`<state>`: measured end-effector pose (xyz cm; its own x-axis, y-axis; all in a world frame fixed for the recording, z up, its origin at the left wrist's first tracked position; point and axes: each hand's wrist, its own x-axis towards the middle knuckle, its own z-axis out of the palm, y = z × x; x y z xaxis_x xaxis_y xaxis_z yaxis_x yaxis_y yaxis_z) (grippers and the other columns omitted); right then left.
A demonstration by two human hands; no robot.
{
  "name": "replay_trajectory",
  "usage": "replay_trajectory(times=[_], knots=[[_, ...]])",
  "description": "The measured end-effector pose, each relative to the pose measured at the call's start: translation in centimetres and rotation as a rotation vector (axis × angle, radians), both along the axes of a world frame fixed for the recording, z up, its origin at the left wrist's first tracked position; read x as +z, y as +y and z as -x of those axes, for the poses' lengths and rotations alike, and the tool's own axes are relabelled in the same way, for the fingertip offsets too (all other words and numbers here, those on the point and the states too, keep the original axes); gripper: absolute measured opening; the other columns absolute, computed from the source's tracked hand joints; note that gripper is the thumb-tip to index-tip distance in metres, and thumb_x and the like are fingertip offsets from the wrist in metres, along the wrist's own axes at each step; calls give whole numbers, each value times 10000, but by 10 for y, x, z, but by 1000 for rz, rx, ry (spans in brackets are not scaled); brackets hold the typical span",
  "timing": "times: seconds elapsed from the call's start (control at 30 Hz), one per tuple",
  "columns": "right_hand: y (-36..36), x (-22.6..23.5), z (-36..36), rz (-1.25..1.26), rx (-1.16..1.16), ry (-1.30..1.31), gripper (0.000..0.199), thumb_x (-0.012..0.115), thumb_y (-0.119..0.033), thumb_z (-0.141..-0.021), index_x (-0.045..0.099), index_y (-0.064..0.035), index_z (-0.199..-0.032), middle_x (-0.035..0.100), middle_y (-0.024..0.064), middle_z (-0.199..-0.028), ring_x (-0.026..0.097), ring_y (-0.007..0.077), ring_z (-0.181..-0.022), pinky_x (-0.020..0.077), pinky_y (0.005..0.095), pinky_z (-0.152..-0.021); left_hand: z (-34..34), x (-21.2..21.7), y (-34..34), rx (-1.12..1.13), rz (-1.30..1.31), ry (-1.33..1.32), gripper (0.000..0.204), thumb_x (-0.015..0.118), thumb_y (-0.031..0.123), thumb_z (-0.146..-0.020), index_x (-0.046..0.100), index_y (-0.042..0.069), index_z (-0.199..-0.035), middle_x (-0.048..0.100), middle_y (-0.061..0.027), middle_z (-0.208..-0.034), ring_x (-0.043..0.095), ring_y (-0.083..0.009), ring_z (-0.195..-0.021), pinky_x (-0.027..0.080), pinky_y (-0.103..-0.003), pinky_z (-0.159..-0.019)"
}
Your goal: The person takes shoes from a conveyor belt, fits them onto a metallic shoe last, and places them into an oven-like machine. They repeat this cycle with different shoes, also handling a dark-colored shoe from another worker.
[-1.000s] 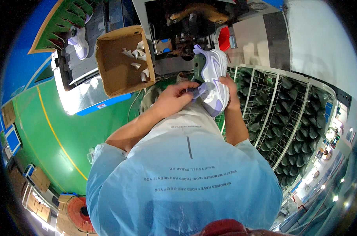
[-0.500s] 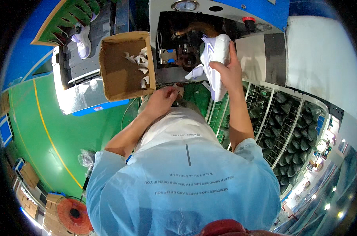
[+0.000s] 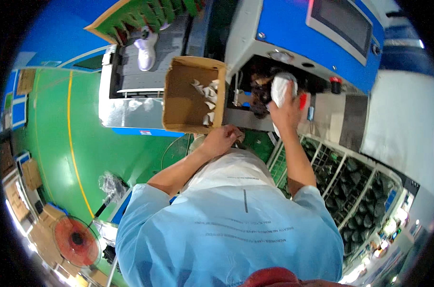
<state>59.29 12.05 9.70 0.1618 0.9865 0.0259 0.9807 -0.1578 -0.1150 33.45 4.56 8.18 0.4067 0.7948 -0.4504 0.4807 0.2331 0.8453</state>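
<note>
White shoe [image 3: 280, 90] sits up in the dark opening of the blue machine [image 3: 293, 33], with the right hand [image 3: 286, 107] wrapped around it from below, fingers curled on its side. The left hand [image 3: 222, 139] hangs lower, loosely closed near the apron, just under the open cardboard box [image 3: 183, 103] of white scraps; whether it pinches something I cannot tell. Another white shoe [image 3: 146, 48] lies on the grey conveyor [image 3: 126, 71].

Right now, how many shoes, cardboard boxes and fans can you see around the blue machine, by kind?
White shoes: 2, one in the right hand at the machine opening, one on the conveyor.
Open cardboard box: 1, white pieces inside, near the left hand.
Red floor fan: 1.
Total: 4.
</note>
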Motion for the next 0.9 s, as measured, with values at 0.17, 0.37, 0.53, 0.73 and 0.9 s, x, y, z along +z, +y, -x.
replay_trajectory(times=[0.17, 0.37, 0.53, 0.73, 0.9], knots=[[-10, -2, -5, -40, 11, 21, 979, 757, -342, -842, 207, -199, -1639, 534, 411, -1244, 655, 508, -975, 567, 534, -746, 2, -22, 3, 59, 80, 81, 409, 563, 340, -986, 686, -1, -1176, 702, -281, -1056, 688, -407, -1009, 516, -451, -896], [-33, -1, 6, -358, 102, 0, 866, 756, -350, -869, 347, -75, -1580, 553, 286, -1104, 595, 429, -810, 501, 500, -660, -16, 18, 20, -5, 94, 12, 459, 579, 380, -986, 688, -38, -1138, 711, -266, -1004, 694, -361, -951, 525, -442, -877], [-116, -16, 10, -472, 125, -93, 790, 727, -389, -906, 407, -51, -1543, 518, 271, -1130, 573, 410, -820, 494, 470, -720, -53, 10, 24, 249, 674, -479, 734, 595, 503, -997, 391, 34, -1524, 657, -218, -1260, 676, -305, -1018, 534, -440, -885], [-204, 62, 24, -52, 232, 144, 704, 808, -269, -795, 581, -94, -1438, 589, 201, -1004, 584, 435, -833, 509, 453, -740, -71, -38, 8, -77, 1202, -736, 813, 372, 788, -954, 598, 115, -1352, 702, -140, -1161, 681, -261, -1041, 509, -424, -995], [-145, 85, 0, 313, -543, 1031, 1012, 646, -621, -895, 234, -23, -1600, 677, 193, -1129, 661, 270, -927, 539, 382, -799, -58, -41, -5, -85, 1214, -585, 500, 550, 484, -994, 619, 96, -1302, 700, -93, -1195, 663, -272, -1110, 504, -420, -1019]])
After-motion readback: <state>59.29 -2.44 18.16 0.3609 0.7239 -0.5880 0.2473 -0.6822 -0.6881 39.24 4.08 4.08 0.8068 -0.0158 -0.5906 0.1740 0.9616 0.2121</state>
